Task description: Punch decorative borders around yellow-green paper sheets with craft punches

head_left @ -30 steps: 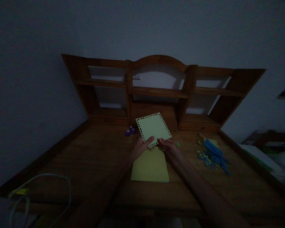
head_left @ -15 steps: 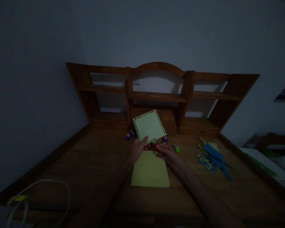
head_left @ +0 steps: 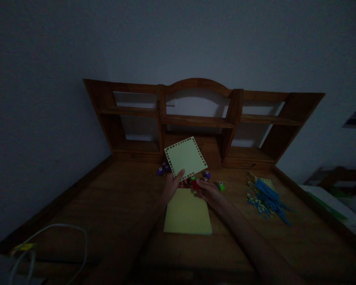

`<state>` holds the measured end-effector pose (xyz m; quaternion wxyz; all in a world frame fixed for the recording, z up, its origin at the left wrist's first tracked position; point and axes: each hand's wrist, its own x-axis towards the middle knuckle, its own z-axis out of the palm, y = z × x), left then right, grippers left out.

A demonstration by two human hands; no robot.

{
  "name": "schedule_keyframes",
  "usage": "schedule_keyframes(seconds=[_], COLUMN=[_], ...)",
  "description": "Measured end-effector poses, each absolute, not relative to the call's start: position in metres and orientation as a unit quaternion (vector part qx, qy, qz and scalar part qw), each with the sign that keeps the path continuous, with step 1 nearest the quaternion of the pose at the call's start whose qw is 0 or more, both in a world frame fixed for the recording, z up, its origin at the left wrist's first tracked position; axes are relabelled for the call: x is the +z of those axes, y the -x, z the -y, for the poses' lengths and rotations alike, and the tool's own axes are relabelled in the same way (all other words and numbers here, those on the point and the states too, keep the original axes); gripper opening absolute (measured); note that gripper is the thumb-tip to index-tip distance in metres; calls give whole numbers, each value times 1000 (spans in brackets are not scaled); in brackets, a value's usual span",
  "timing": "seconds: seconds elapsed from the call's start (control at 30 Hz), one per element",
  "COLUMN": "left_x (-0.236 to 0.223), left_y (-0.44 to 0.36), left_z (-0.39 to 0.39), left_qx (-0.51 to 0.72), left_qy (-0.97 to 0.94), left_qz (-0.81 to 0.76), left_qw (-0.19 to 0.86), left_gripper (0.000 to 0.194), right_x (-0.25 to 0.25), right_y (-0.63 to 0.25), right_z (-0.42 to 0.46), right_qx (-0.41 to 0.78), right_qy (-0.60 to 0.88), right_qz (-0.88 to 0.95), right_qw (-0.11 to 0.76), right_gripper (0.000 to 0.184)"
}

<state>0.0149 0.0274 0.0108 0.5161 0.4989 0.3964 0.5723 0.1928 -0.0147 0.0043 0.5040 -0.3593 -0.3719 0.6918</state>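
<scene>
My left hand [head_left: 170, 188] pinches a pale yellow square sheet of paper [head_left: 185, 157] by its lower edge, thumb on top. Small dark cut-outs, heart-like in shape, run along the sheet's borders. My right hand [head_left: 210, 192] grips a small red paper punch [head_left: 195, 185] just below the sheet's lower right edge. Whether the punch touches the sheet I cannot tell. Under both hands lies a stack of yellow paper [head_left: 187, 213] on the wooden desk [head_left: 112, 206]. A green punch [head_left: 192, 178] shows right behind the red one.
Purple punches [head_left: 160, 171] stand at the left, another purple punch [head_left: 207, 174] and a green punch [head_left: 221, 186] at the right. A pile of blue and yellow shreds [head_left: 267, 194] lies farther right. Wooden shelves [head_left: 197, 120] back the desk. A white cable [head_left: 84, 237] loops at front left.
The sheet has shifted slightly left in my left hand. The red punch has come slightly down from the sheet's edge and shows more fully.
</scene>
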Motion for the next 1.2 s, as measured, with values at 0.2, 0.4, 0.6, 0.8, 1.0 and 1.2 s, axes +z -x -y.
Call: schedule_keyframes(seconds=[0.2, 0.4, 0.6, 0.8, 1.0, 1.2], left_x=[9, 5, 6, 5, 2, 6], left_y=[-15, -11, -11, -12, -12, -8], left_z=[-30, -34, -33, -34, -36, -37], left_qx=[554, 552, 563, 568, 577, 614], left_qy=[-526, -543, -523, -497, -490, -472], left_qz=[-399, -408, -402, -397, -381, -400], left_qw=[507, 483, 498, 522, 531, 490], left_gripper=[35, 41, 39, 37, 35, 36], right_x=[1, 6, 5, 5, 4, 6], right_y=[-194, -197, -200, -198, -196, -192], right_z=[9, 10, 11, 8, 9, 22], right_qx=[722, 769, 757, 737, 580, 264], right_qy=[336, 283, 298, 334, 463, 532], right_qz=[320, 302, 301, 317, 435, 655], right_qw=[513, 487, 497, 495, 509, 467], right_gripper=[22, 31, 32, 40, 55, 44])
